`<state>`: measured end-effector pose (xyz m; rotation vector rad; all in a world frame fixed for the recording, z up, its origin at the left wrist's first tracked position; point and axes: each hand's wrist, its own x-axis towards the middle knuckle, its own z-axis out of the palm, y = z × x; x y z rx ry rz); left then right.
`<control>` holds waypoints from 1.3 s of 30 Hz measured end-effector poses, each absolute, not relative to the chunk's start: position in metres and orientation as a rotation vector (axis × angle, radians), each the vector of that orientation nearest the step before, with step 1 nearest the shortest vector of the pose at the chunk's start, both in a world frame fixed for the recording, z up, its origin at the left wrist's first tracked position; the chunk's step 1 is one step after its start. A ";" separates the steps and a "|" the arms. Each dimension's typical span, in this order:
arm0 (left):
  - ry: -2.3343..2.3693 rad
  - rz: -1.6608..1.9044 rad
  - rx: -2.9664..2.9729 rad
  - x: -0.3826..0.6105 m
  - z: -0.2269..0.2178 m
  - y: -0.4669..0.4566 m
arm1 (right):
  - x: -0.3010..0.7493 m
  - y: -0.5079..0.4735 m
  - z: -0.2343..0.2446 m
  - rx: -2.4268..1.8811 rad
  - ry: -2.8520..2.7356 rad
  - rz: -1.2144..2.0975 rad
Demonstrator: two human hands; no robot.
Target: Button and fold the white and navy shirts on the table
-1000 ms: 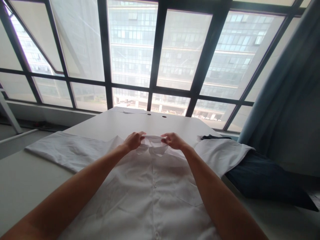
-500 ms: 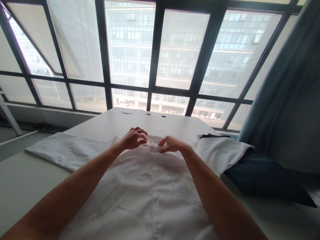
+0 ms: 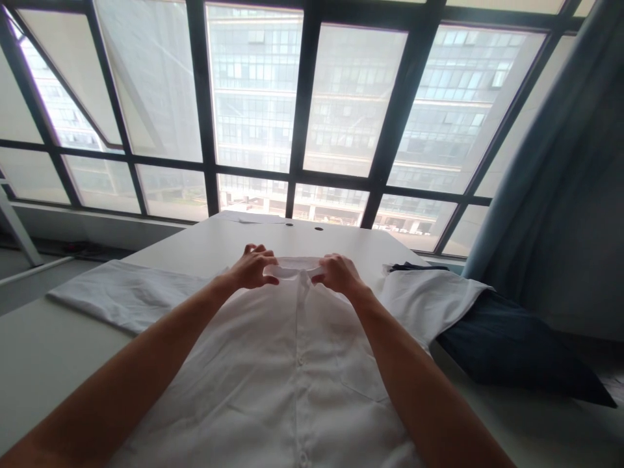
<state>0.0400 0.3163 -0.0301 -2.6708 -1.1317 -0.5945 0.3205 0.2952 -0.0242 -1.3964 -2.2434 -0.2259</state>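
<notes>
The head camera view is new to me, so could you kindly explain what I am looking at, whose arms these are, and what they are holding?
There is no machine here. This single picture comes from a camera worn on a person's head, looking forward and down, so the arms are that person's own. A white button-up shirt lies face up on a white table, with one sleeve spread out on each side. The left hand and the right hand each hold one end of the shirt collar. A dark blue cloth lies beyond the other sleeve. Behind the table is a large window.
</notes>
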 end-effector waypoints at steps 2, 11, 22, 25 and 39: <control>-1.131 -0.526 -2.790 0.038 -0.021 0.319 | 0.324 0.296 -0.023 -1.394 -2.230 -0.238; -1.026 -0.318 -2.814 0.058 0.007 0.319 | 0.289 0.273 -0.010 -1.379 -2.271 0.142; -0.712 -0.145 -2.591 0.061 0.008 0.319 | 0.262 0.271 -0.025 -1.661 -2.305 -0.124; -0.733 -0.179 -2.566 0.062 0.002 0.327 | 0.263 0.272 -0.027 -1.663 -2.304 -0.117; -1.813 -0.260 -2.640 -0.042 -0.107 0.321 | 0.380 0.313 -0.073 -1.788 -2.184 0.406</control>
